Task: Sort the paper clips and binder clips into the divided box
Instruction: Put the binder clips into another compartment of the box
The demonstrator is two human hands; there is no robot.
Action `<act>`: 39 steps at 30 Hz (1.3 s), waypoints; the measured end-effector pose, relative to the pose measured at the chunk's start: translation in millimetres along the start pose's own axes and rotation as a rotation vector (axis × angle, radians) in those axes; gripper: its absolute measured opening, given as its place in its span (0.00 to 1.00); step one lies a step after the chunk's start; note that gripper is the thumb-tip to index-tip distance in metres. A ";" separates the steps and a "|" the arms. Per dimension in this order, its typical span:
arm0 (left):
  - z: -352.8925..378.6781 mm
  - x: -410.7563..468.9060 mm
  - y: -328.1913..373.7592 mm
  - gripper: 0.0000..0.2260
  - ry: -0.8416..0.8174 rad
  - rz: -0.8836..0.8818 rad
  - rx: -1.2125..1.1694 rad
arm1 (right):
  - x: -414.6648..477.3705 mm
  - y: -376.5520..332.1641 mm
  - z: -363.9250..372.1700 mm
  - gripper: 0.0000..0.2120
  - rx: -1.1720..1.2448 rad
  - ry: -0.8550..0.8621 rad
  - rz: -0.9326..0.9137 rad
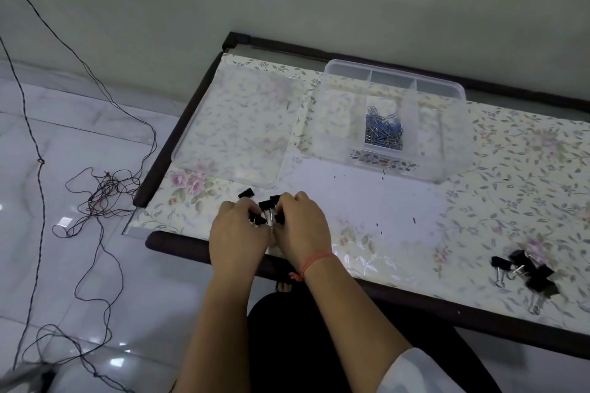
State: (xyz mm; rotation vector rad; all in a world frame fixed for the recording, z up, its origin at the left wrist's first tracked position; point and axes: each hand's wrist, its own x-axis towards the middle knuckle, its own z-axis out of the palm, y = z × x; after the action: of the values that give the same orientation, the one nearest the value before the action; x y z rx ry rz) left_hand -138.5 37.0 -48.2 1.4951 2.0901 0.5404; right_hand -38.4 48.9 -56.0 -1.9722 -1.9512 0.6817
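Note:
A clear divided box (447,124) stands at the back of the table, and its middle compartment holds a heap of blue and silver paper clips (384,131). Near the table's front left edge, my left hand (238,233) and my right hand (303,226) are cupped together around a small cluster of black binder clips (265,209). Fingers of both hands are closed on the clips. One more black binder clip (246,193) lies just beyond my left hand. A second pile of black binder clips (528,271) lies at the front right.
The box's clear lid (236,124) lies flat to the left of the box. A floral cloth under glass covers the table (479,201), with a white sheet (351,188) in the middle. Tangled cables (105,195) lie on the tiled floor at left.

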 end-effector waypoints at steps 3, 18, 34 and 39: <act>1.9 0.9 1.6 0.09 0.012 -0.029 -0.039 | 1.7 5.2 -2.5 0.09 0.086 0.028 0.054; -15.5 18.1 5.1 0.16 -0.072 -0.482 -0.795 | 14.8 4.7 -0.1 0.19 0.236 0.006 0.053; 3.2 10.4 -4.3 0.10 -0.131 0.015 -0.033 | 12.9 28.6 -8.6 0.13 0.313 -0.056 0.164; -7.8 14.0 2.7 0.12 -0.166 -0.273 -0.604 | 13.9 32.7 -19.4 0.05 0.720 -0.086 0.329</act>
State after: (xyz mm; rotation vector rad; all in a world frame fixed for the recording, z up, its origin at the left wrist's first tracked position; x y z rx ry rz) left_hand -144.9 50.9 -42.9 0.8649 1.7455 0.8163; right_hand -0.8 63.7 -58.2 -1.7969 -1.1570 1.3404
